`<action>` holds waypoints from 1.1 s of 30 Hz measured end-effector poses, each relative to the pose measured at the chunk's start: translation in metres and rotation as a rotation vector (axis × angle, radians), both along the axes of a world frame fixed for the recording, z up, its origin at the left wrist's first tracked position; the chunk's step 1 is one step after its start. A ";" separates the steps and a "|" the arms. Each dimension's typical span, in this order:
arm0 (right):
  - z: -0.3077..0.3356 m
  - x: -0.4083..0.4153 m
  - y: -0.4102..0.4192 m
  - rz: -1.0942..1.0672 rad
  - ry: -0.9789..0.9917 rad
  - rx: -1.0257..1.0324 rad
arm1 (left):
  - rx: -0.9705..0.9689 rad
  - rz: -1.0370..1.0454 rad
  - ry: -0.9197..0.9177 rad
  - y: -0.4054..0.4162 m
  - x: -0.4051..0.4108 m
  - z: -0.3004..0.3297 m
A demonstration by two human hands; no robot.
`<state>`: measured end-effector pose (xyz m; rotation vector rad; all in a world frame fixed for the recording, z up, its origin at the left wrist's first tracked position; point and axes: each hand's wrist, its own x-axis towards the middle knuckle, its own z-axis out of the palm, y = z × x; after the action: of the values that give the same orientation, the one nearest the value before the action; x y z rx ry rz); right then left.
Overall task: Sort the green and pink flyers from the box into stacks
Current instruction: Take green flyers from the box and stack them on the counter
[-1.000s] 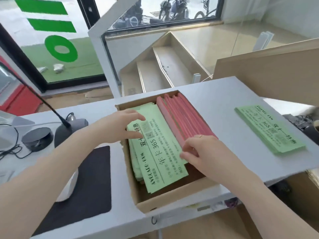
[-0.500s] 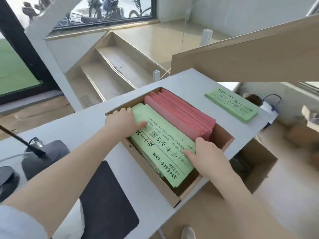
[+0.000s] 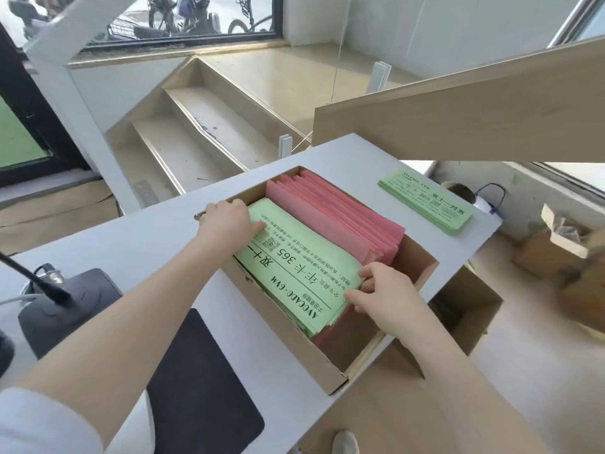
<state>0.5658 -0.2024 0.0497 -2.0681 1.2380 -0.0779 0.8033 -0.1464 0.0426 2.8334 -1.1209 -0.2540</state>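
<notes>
Flyers filled an open cardboard box [image 3: 296, 347] on a pale counter [image 3: 157, 237] as a person sorted them by colour. The left hand [image 3: 226, 221] lay at the box's far left corner, its grip spread flat with fingertips pressed on the top of the green flyers [image 3: 294, 267]. The right hand [image 3: 383, 293] worked the opposite long edge of the same pile, its grip pinching the edges of the top green sheets between thumb and fingers. Just beyond that right hand, pink flyers [image 3: 340, 221] leaned in a slanted row along the box's far side, touching the green pile. Farther out past the right hand, well apart from the box, a stack of green flyers [image 3: 425, 199] lay flat near the counter's far corner. Behind the left forearm sat a dark mat [image 3: 203, 381] and the dark base of a desk microphone [image 3: 65, 306], both on the counter
</notes>
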 end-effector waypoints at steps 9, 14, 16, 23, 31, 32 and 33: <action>-0.001 0.005 -0.005 0.037 0.056 -0.052 | -0.035 0.035 0.177 -0.002 0.008 0.006; -0.003 0.007 -0.006 0.057 0.133 -0.067 | -0.258 -0.072 0.473 0.014 0.004 0.024; -0.002 0.007 -0.006 0.060 0.162 -0.087 | -0.335 -0.160 0.651 0.024 0.000 0.034; 0.016 0.005 -0.006 0.125 0.195 -0.425 | -0.221 -0.488 -0.041 0.029 -0.038 0.053; 0.093 0.007 -0.048 0.371 -0.304 -0.719 | -0.776 -0.723 -0.090 0.004 -0.086 0.111; 0.098 0.000 -0.057 0.368 -0.300 -0.713 | -0.844 -0.692 0.018 0.000 -0.090 0.116; 0.102 -0.007 -0.065 0.353 -0.357 -0.660 | -0.899 -0.642 0.152 -0.004 -0.094 0.122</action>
<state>0.5584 -0.2677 0.1514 -2.6438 0.6577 -0.7411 0.7091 -0.1504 0.1643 1.6211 -1.5586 0.0157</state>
